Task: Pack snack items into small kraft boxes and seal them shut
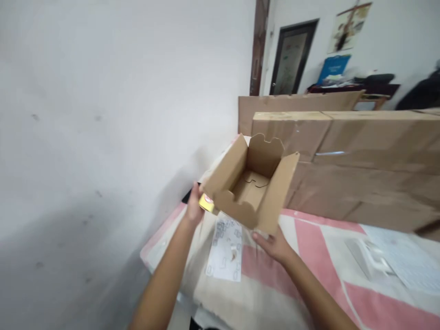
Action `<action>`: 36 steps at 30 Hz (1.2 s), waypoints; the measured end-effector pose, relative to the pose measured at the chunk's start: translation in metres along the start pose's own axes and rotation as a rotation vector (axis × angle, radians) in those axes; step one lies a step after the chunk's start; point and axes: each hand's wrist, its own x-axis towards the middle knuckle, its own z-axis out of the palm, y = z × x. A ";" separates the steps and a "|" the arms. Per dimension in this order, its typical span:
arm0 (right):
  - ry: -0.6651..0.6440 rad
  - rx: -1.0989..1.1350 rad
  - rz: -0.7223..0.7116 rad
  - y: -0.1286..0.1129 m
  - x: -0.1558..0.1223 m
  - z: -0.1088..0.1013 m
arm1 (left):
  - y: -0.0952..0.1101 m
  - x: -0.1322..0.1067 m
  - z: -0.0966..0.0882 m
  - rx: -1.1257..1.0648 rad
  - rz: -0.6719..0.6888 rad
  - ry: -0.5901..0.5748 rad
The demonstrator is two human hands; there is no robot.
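Observation:
An open cardboard box [254,188], with its flaps up and its inside bare down to the seamed bottom, is held tilted above the bed. My left hand [195,206] grips its near left side, thumb upward. Beside that hand is a small yellow item [206,203]; I cannot tell whether it is held or fixed to the box. My right hand [275,246] holds the near right corner from below, thumb at the edge and other fingers mostly hidden. Under the box lies a white sheet with printed drawings [225,256].
Large taped cardboard cartons [343,178] form a wall along the far side. A white device [369,259] and a pale printed sheet [405,259] lie on the pink-striped bedcover [316,243]. A black object [188,196] sits by the left wall [103,137].

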 end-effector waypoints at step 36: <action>0.009 -0.666 -0.003 -0.072 -0.161 -0.113 | -0.104 -0.285 0.123 1.381 0.529 -0.485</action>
